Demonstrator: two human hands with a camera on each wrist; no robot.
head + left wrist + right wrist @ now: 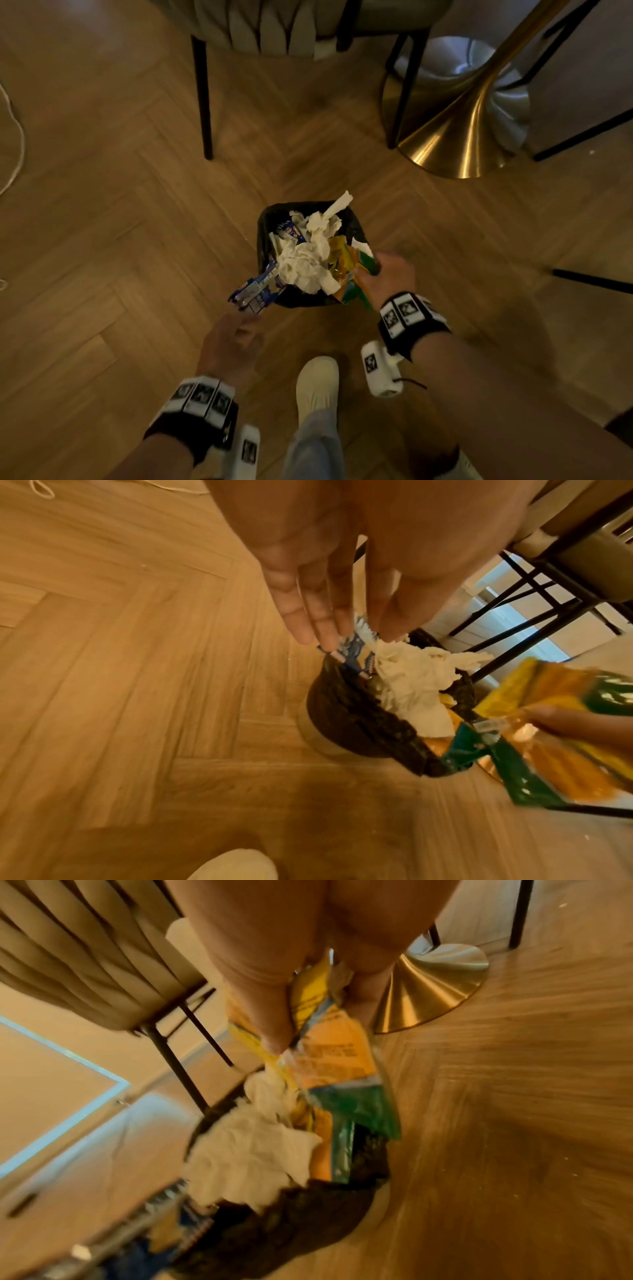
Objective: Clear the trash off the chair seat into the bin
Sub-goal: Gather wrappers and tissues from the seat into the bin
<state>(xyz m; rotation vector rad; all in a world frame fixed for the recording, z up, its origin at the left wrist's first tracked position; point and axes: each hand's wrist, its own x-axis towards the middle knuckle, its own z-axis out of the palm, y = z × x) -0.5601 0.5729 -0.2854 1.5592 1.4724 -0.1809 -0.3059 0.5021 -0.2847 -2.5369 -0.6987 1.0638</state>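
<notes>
Trash heaps above the rim of the small black-lined bin on the herringbone wood floor: crumpled white paper tissues on top, a blue-and-white foil wrapper hanging over the near-left edge. My right hand pinches a yellow, orange and green plastic snack bag at the bin's right side, thumb curled over it, probably to steer it down beside the tissues. My left hand is spread, fingers straight, tips at the blue wrapper; I judge it is there to nudge the wrapper inside. Overfull bin: pieces could slide out. The grey padded chair stands beyond; its seat top is out of view.
</notes>
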